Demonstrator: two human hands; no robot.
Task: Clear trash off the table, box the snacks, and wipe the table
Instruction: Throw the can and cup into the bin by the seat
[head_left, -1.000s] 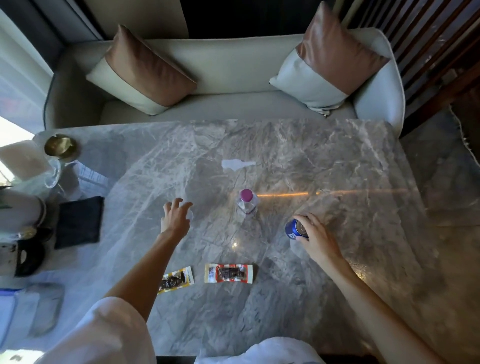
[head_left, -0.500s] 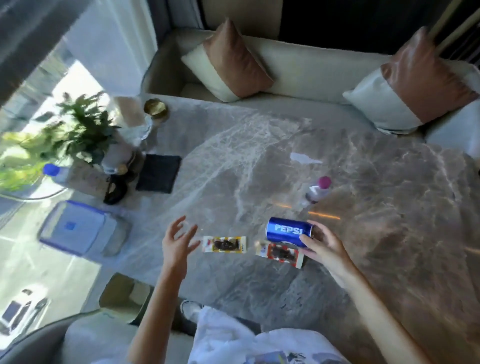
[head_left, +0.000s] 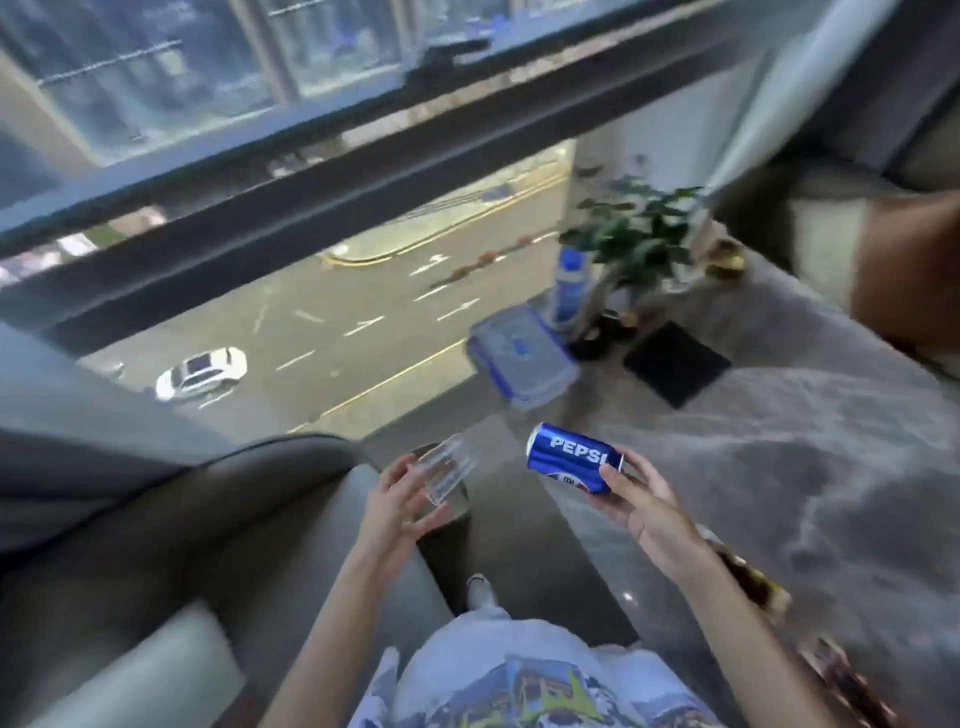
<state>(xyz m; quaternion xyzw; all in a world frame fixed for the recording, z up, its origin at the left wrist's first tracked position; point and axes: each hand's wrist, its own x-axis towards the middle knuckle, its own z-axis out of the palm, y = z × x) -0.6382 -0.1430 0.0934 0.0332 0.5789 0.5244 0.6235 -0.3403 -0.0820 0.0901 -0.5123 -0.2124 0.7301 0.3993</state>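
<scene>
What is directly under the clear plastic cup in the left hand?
Under the clear plastic cup a dark round bin shows beside the grey marble table. The cup and left hand cover its inside.

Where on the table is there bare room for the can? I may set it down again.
The widest bare marble lies right of the Pepsi can, below the black cloth. The window corner is crowded: lidded container, bottle, plant. Snack packets line the near edge.
</scene>
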